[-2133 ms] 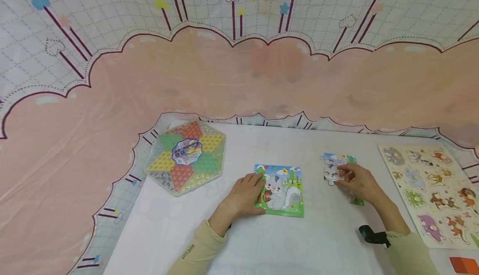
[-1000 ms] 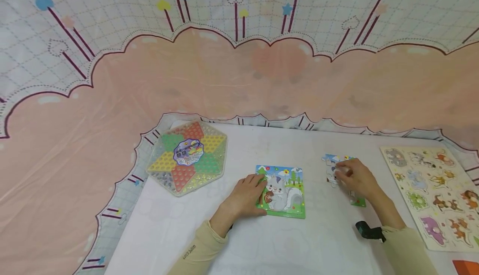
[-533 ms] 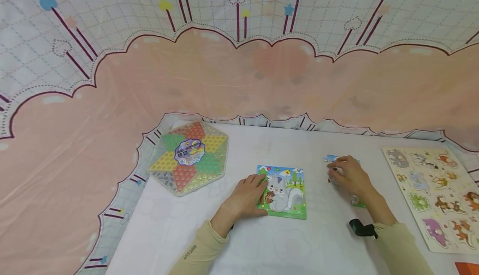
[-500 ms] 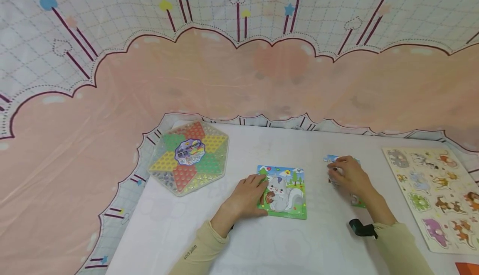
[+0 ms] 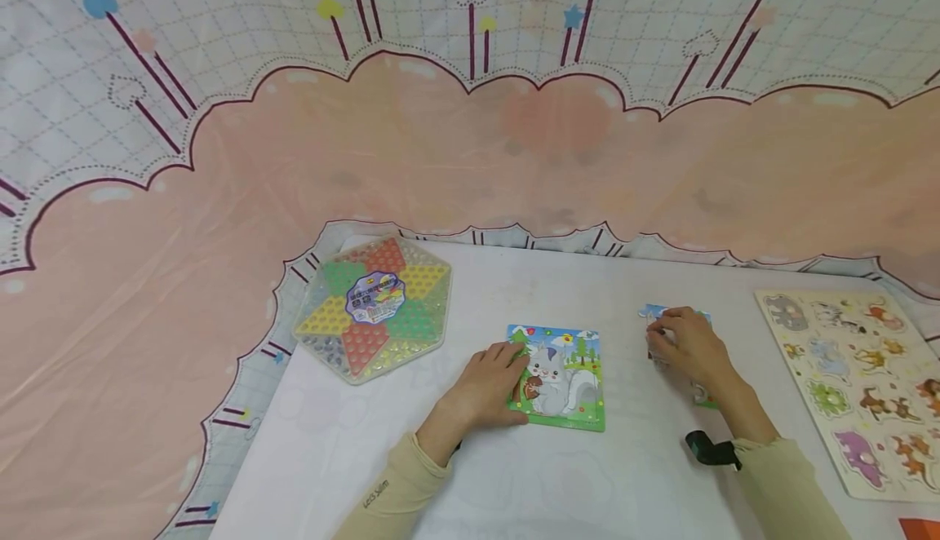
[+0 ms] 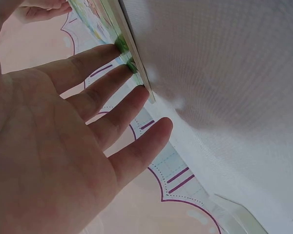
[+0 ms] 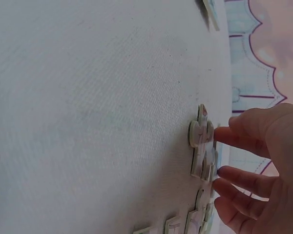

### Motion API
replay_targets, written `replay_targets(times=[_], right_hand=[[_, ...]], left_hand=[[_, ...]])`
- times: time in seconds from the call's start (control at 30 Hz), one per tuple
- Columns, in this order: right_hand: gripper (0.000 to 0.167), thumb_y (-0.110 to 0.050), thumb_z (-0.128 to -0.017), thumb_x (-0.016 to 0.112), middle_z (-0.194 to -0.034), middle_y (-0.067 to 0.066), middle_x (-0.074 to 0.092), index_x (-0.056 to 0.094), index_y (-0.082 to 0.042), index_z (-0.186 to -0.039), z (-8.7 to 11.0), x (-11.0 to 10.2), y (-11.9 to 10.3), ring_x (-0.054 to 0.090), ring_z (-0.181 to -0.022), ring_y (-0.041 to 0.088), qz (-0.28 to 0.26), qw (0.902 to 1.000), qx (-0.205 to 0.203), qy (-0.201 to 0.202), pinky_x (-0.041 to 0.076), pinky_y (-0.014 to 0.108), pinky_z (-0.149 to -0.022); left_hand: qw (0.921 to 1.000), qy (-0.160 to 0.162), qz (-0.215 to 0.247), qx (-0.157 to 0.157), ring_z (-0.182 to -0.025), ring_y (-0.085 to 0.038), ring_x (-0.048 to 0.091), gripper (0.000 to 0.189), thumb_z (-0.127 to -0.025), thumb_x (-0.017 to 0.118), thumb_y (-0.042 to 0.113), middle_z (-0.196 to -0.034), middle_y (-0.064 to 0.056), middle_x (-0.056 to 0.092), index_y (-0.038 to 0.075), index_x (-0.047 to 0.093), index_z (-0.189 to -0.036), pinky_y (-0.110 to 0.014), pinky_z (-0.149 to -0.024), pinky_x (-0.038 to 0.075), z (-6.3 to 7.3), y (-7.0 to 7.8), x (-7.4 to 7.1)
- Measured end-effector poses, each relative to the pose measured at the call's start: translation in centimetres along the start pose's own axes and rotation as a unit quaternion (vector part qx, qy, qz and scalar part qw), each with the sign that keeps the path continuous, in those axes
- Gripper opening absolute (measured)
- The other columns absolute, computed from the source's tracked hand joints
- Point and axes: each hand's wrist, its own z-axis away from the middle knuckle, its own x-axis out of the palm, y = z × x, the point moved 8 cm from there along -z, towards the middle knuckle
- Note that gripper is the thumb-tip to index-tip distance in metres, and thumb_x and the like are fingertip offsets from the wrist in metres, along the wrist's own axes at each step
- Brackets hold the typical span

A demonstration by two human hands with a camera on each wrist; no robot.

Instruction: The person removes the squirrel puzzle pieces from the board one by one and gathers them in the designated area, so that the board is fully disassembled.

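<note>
A square squirrel puzzle (image 5: pixel 561 393) with a green border lies flat on the table. My left hand (image 5: pixel 477 389) rests along its left side, thumb at the lower corner; in the left wrist view the nearly straight fingers touch the edge of its board (image 6: pixel 136 56). To the right lies a cluster of joined jigsaw pieces (image 5: pixel 656 310), largely covered by my right hand (image 5: pixel 690 348). The right wrist view shows the fingertips at the side of these jigsaw pieces (image 7: pixel 199 151), fingers spread and slightly bent, not wrapped around one.
A hexagonal Chinese checkers board (image 5: pixel 414 320) lies at the left on the white table (image 5: pixel 543 491). At the right is a wooden animal peg puzzle (image 5: pixel 844 360), with an orange block (image 5: pixel 918 528) below it. A patterned cloth (image 5: pixel 441 157) hangs behind.
My right hand has shifted left across the jigsaw pieces and covers more of them than before. The left hand stays at the squirrel puzzle. The head view has shifted slightly.
</note>
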Motion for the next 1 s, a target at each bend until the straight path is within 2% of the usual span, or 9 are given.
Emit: replay_targets(times=[0.4,0.6,0.77,0.87,1.0], right_hand=[[0.025,-0.016,-0.096,0.058,-0.125,0.035,0.052,0.072,0.002,-0.106,-0.1,0.3,0.3,0.05,-0.112,0.055,-0.01,0.9998,0.016,-0.001,0.046,0.07,-0.076],[0.025,-0.015,-0.095,0.06,-0.123,0.033,0.053,0.07,0.004,-0.109,0.4,-0.2,-0.4,0.051,-0.111,0.052,-0.02,0.9993,0.013,0.029,0.046,0.067,-0.078],[0.025,-0.013,-0.093,0.065,-0.115,0.025,0.058,0.069,0.003,-0.112,1.1,0.7,-3.0,0.058,-0.102,0.042,-0.047,0.998,0.019,0.038,0.049,0.055,-0.077],[0.025,-0.013,-0.09,0.071,-0.107,0.017,0.061,0.07,0.0,-0.111,1.8,2.4,-5.4,0.061,-0.094,0.032,-0.057,0.9979,0.004,0.032,0.051,0.046,-0.074],[0.028,-0.015,-0.084,0.077,-0.1,0.009,0.06,0.072,-0.002,-0.108,2.8,4.9,-8.5,0.057,-0.086,0.021,-0.068,0.9973,-0.027,0.006,0.048,0.037,-0.072]], left_hand=[[1.0,0.001,-0.005,-0.002,-0.137,-0.026,0.036,0.084,-0.079,0.078,0.051,-0.15,-0.007,0.04,0.009,0.048,-0.145,-0.043,-0.106,0.038,0.1,0.0,0.1],[0.9999,-0.003,-0.013,0.0,-0.137,-0.026,0.036,0.085,-0.08,0.077,0.052,-0.151,-0.007,0.039,0.009,0.047,-0.146,-0.042,-0.107,0.038,0.0,0.1,0.0],[0.9999,-0.007,-0.008,-0.001,-0.138,-0.026,0.035,0.085,-0.08,0.077,0.052,-0.151,-0.007,0.039,0.008,0.047,-0.146,-0.043,-0.107,0.038,0.1,0.0,0.0],[1.0,-0.007,0.0,-0.003,-0.138,-0.027,0.035,0.084,-0.08,0.078,0.05,-0.152,-0.008,0.038,0.008,0.047,-0.145,-0.044,-0.107,0.038,0.1,-0.1,0.1],[0.9999,-0.003,0.012,-0.002,-0.138,-0.028,0.035,0.083,-0.08,0.078,0.049,-0.152,-0.008,0.038,0.007,0.047,-0.145,-0.045,-0.107,0.037,0.0,-0.1,0.2]])
